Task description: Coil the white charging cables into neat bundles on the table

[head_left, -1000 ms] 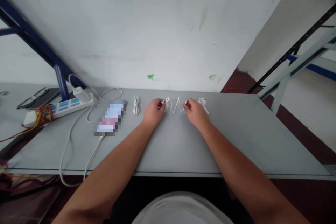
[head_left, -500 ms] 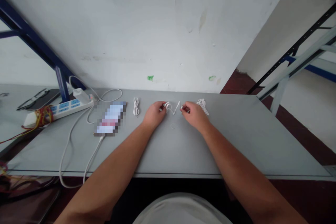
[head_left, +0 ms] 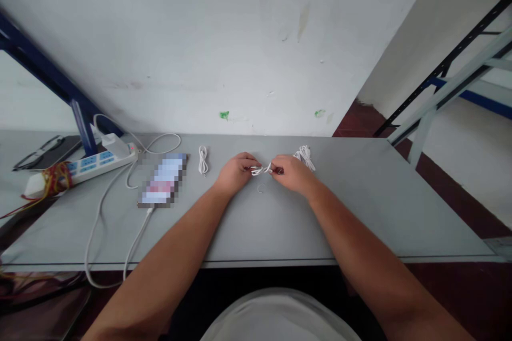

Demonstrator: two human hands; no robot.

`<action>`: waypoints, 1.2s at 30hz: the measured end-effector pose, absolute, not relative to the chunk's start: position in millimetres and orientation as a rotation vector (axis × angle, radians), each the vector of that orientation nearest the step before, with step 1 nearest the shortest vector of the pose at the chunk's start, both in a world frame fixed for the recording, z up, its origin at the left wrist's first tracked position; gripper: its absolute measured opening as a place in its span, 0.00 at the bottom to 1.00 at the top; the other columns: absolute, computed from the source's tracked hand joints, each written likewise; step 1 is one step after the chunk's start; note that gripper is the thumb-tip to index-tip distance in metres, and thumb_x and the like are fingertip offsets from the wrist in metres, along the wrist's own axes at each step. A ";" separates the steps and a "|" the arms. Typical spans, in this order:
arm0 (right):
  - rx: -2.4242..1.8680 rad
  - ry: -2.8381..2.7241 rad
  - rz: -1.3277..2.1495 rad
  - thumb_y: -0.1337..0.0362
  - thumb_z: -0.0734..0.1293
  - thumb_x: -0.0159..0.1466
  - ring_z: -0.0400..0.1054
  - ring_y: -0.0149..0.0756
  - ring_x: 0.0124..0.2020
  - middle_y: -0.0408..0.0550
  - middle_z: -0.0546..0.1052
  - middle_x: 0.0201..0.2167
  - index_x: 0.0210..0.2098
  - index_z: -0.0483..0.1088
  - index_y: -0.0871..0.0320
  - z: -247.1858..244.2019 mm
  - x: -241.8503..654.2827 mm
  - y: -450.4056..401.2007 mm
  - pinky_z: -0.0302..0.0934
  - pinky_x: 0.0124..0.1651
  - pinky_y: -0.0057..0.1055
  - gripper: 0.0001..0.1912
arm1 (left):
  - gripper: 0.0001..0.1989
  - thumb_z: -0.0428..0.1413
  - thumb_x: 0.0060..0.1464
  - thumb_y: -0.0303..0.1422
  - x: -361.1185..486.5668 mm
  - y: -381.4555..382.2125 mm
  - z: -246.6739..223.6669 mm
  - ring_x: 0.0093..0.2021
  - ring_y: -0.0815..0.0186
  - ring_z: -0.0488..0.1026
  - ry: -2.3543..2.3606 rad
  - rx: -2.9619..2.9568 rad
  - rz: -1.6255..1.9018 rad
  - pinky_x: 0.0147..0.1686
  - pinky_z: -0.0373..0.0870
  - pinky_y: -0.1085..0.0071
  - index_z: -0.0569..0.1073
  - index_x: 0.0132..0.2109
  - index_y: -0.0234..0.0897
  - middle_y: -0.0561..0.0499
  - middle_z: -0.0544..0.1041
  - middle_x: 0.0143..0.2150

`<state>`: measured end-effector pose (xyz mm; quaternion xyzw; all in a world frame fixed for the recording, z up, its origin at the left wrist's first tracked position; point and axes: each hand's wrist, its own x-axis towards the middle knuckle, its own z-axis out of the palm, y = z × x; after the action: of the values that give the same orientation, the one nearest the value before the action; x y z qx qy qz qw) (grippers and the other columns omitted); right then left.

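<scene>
Between my two hands a white cable is gathered in short loops above the grey table. My left hand pinches its left end, fingers closed. The right end sits in the closed fingers of my right hand. On the table just below the cable lies a small, thin curved piece, too small to name. One coiled white cable rests left of my left hand. Other bundled white cable lies behind my right hand, partly covered by it.
A phone with a blurred screen lies at the left, a charging cable running from it over the front edge. Farther left are a power strip with a charger and a dark flat object. A wall rises behind.
My hands have come closer together. The cable strand that stretched in a zigzag between them is now folded into compact loops. The view has shifted slightly.
</scene>
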<state>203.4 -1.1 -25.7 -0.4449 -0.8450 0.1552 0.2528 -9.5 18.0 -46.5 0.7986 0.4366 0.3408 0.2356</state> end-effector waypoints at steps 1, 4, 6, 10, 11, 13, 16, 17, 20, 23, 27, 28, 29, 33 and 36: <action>-1.197 -2.314 0.423 0.71 0.64 0.58 0.61 0.31 0.30 0.43 0.69 0.27 0.25 0.64 0.57 -25.3 203.9 -1.2 0.49 0.33 0.28 0.07 | 0.17 0.53 0.47 0.20 -9.8 18.3 -47.0 0.40 0.67 0.74 1.194 2.191 0.935 0.43 0.71 0.70 0.81 0.39 0.41 0.50 0.77 0.41; -1.148 -2.350 0.424 0.71 0.64 0.59 0.61 0.31 0.30 0.43 0.70 0.28 0.25 0.66 0.57 -24.8 204.7 -2.0 0.49 0.33 0.27 0.06 | 0.19 0.53 0.46 0.19 -10.3 18.8 -47.7 0.41 0.67 0.75 1.178 2.201 0.928 0.45 0.72 0.70 0.81 0.40 0.42 0.51 0.77 0.42; -1.128 -2.366 0.423 0.70 0.64 0.59 0.61 0.30 0.30 0.43 0.70 0.28 0.26 0.66 0.57 -25.1 204.7 -2.4 0.49 0.33 0.27 0.06 | 0.21 0.52 0.44 0.18 -9.9 18.7 -47.0 0.42 0.67 0.75 1.175 2.208 0.924 0.45 0.72 0.69 0.81 0.40 0.42 0.51 0.77 0.42; -1.156 -2.366 0.423 0.68 0.65 0.60 0.61 0.30 0.29 0.42 0.69 0.27 0.25 0.66 0.58 -25.8 204.1 -2.4 0.49 0.33 0.27 0.07 | 0.19 0.52 0.45 0.19 -8.2 17.4 -44.7 0.41 0.67 0.75 1.202 2.206 0.922 0.45 0.72 0.69 0.81 0.39 0.42 0.51 0.78 0.42; -1.166 -2.362 0.429 0.68 0.65 0.60 0.61 0.30 0.29 0.42 0.69 0.27 0.25 0.66 0.58 -25.7 203.7 -2.3 0.49 0.33 0.27 0.07 | 0.18 0.53 0.46 0.20 -7.8 17.1 -44.3 0.41 0.67 0.75 1.213 2.201 0.921 0.45 0.72 0.69 0.81 0.40 0.41 0.50 0.78 0.42; -1.184 -2.336 0.450 0.68 0.64 0.60 0.61 0.30 0.29 0.42 0.70 0.27 0.25 0.66 0.58 -25.4 202.6 -2.4 0.50 0.33 0.27 0.07 | 0.15 0.53 0.49 0.23 -7.6 16.8 -43.8 0.40 0.66 0.75 1.236 2.191 0.918 0.44 0.72 0.69 0.81 0.40 0.41 0.50 0.78 0.42; -1.236 -2.237 0.488 0.67 0.64 0.60 0.62 0.30 0.29 0.42 0.71 0.26 0.26 0.67 0.57 -25.7 200.9 -2.5 0.51 0.32 0.27 0.05 | 0.13 0.53 0.53 0.27 -8.2 17.2 -43.7 0.40 0.66 0.74 1.245 2.191 0.901 0.43 0.70 0.69 0.81 0.41 0.41 0.49 0.78 0.42; -1.265 -2.195 0.499 0.66 0.65 0.60 0.62 0.30 0.28 0.42 0.71 0.26 0.26 0.67 0.57 -26.3 200.4 -2.4 0.51 0.31 0.27 0.06 | 0.13 0.53 0.54 0.29 -8.5 17.6 -43.7 0.40 0.65 0.74 1.247 2.194 0.896 0.43 0.70 0.69 0.80 0.42 0.41 0.49 0.78 0.41; -1.353 -2.066 0.549 0.62 0.66 0.59 0.63 0.31 0.26 0.42 0.73 0.24 0.26 0.67 0.57 -29.7 199.5 -1.2 0.52 0.29 0.28 0.08 | 0.13 0.51 0.57 0.34 -9.0 19.1 -44.7 0.41 0.64 0.74 1.285 2.179 0.887 0.42 0.69 0.69 0.79 0.43 0.40 0.48 0.78 0.41; -1.423 -1.882 0.682 0.58 0.66 0.60 0.66 0.32 0.24 0.42 0.74 0.23 0.27 0.67 0.56 -34.3 198.4 1.8 0.56 0.29 0.28 0.09 | 0.12 0.52 0.57 0.39 -8.0 20.8 -46.8 0.38 0.64 0.73 1.405 2.071 0.883 0.39 0.68 0.68 0.78 0.39 0.39 0.48 0.78 0.37; -1.490 -1.585 0.904 0.57 0.65 0.61 0.71 0.34 0.23 0.43 0.74 0.21 0.27 0.64 0.55 -38.6 196.1 6.3 0.61 0.28 0.29 0.10 | 0.13 0.53 0.55 0.40 -5.9 21.1 -47.2 0.33 0.65 0.73 1.487 1.840 0.881 0.34 0.65 0.70 0.73 0.29 0.37 0.50 0.79 0.32; -1.497 -1.537 0.918 0.57 0.65 0.61 0.72 0.35 0.23 0.43 0.74 0.22 0.27 0.63 0.55 -39.3 195.4 7.1 0.62 0.28 0.30 0.10 | 0.13 0.53 0.55 0.41 -5.6 20.8 -46.5 0.30 0.66 0.72 1.494 1.800 0.865 0.31 0.64 0.71 0.73 0.29 0.37 0.51 0.78 0.30; -1.503 -1.508 0.915 0.57 0.65 0.60 0.72 0.35 0.23 0.44 0.75 0.23 0.28 0.63 0.55 -40.2 194.7 7.7 0.63 0.27 0.30 0.10 | 0.14 0.53 0.55 0.42 -5.4 20.4 -45.6 0.27 0.67 0.71 1.503 1.775 0.848 0.29 0.63 0.71 0.73 0.30 0.37 0.52 0.77 0.28; -1.510 -1.544 0.832 0.57 0.65 0.61 0.73 0.35 0.23 0.43 0.75 0.23 0.29 0.65 0.55 -45.3 192.6 9.3 0.63 0.28 0.30 0.09 | 0.15 0.52 0.55 0.43 -4.7 19.8 -43.8 0.25 0.68 0.69 1.543 1.766 0.826 0.27 0.60 0.71 0.74 0.30 0.37 0.53 0.76 0.26; -1.484 -1.599 0.747 0.57 0.65 0.61 0.72 0.35 0.24 0.43 0.75 0.22 0.29 0.65 0.55 -49.5 192.3 10.6 0.63 0.31 0.31 0.09 | 0.15 0.52 0.55 0.43 -4.1 20.5 -45.8 0.25 0.68 0.69 1.580 1.790 0.828 0.27 0.59 0.71 0.72 0.29 0.37 0.53 0.75 0.25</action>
<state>192.3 10.6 -49.5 -0.5880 -0.6339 0.2961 0.4058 -4.1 20.5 -45.8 0.6751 0.5959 0.3122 0.3026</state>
